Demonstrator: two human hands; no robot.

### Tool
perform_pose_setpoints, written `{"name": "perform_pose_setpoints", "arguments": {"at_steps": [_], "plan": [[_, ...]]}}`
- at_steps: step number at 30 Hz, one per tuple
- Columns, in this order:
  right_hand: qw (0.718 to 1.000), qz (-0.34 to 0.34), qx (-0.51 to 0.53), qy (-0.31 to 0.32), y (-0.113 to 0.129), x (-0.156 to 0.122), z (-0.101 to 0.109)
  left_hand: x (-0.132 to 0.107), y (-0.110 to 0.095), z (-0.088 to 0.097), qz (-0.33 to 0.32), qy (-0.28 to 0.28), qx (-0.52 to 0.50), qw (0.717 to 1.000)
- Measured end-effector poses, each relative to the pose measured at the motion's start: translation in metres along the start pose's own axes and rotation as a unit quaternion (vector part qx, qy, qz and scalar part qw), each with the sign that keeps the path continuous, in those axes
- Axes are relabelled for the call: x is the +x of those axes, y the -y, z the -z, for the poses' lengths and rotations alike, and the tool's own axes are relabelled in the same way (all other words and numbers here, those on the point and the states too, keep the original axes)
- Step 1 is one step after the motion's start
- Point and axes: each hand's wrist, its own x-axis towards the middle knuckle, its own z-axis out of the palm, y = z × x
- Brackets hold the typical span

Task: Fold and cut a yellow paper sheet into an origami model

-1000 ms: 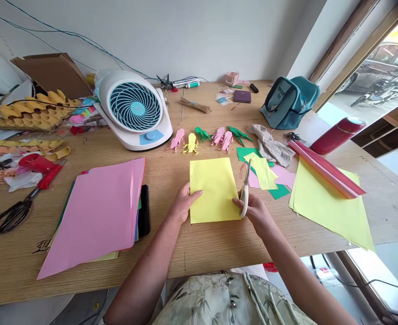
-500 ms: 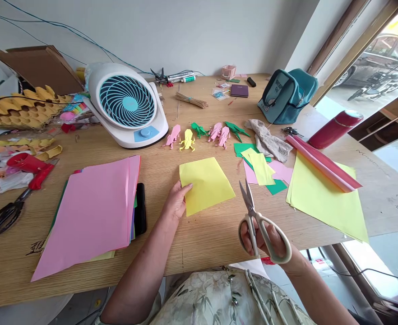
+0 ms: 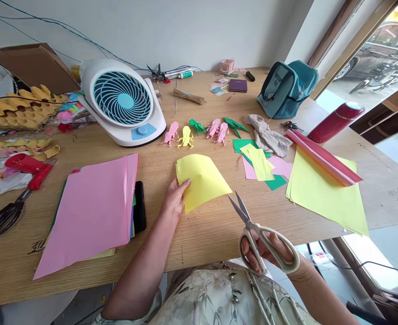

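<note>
My left hand [image 3: 176,197] pinches the left edge of a yellow sheet of paper [image 3: 204,180], thumb on top and fingers underneath. The sheet bows upward and looks lifted a little off the table. My right hand [image 3: 266,250] has its fingers through the cream handles of a pair of scissors [image 3: 249,223]. Their blades are parted and point up and left, with one tip close to the sheet's right corner; whether they touch I cannot tell. Beyond the sheet stand several folded paper figures, among them a yellow one [image 3: 186,137] and a green one [image 3: 197,127].
To the left lies a stack of pink paper [image 3: 94,203] beside a black phone [image 3: 139,207], with a fan [image 3: 124,104] behind. On the right are paper offcuts [image 3: 260,164], yellow sheets [image 3: 324,194], a red roll [image 3: 324,158], a red flask [image 3: 336,122] and a teal bag [image 3: 283,92].
The yellow sheet has gone from nearly flat to bowed, held slightly higher. The scissors have swung left, bringing their blade tips close to the sheet's right corner.
</note>
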Motion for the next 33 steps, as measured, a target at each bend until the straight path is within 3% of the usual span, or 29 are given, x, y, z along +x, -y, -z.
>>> {"name": "perform_pose_setpoints", "arguments": {"at_steps": [5, 23, 30, 33], "plan": [[0.999, 0.006, 0.004, -0.049, -0.001, 0.001, -0.005, -0.001, -0.001, -0.001, 0.001, 0.0, -0.002, 1.0], [0.992, 0.012, 0.115, -0.053, -0.005, 0.006, -0.006, 0.0, 0.0, 0.004, -0.007, 0.025, 0.016, 1.0], [0.977, 0.03, 0.18, -0.108, -0.01, 0.017, -0.016, -0.005, 0.001, -0.001, 0.005, 0.065, 0.064, 0.996], [0.973, 0.032, 0.183, -0.137, -0.012, 0.013, -0.017, -0.007, 0.005, 0.0, -0.018, 0.096, 0.157, 0.983]]}}
